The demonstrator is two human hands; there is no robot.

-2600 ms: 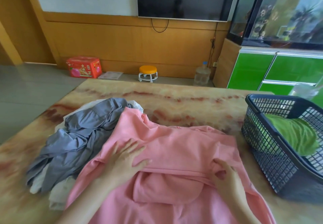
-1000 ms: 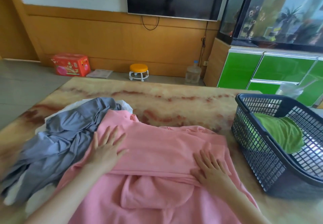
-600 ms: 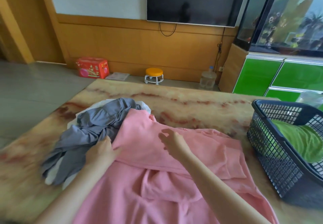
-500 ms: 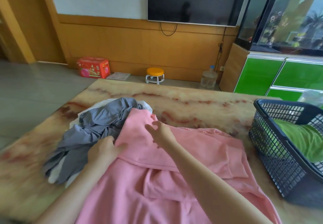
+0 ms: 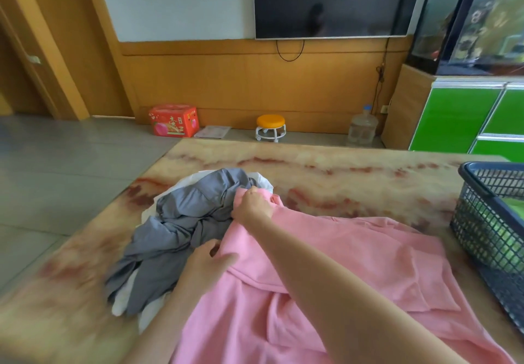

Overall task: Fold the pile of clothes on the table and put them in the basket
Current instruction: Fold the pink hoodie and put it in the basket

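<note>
The nearest garment (image 5: 354, 264) is plain pink. Left of it lies a plain grey garment (image 5: 181, 221) over white cloth (image 5: 124, 305). The table (image 5: 340, 176) is cream marble with reddish-brown veins. On the right, the basket (image 5: 487, 221) is dark blue-grey mesh, with green cloth (image 5: 516, 204) inside. Far off, the box (image 5: 173, 120) is red with pink peaches, the stool (image 5: 270, 122) has an orange seat and white base, the cabinet doors (image 5: 453, 116) are bright green, the wall panelling (image 5: 226, 80) is honey-brown and the floor (image 5: 56, 165) is grey.
</note>
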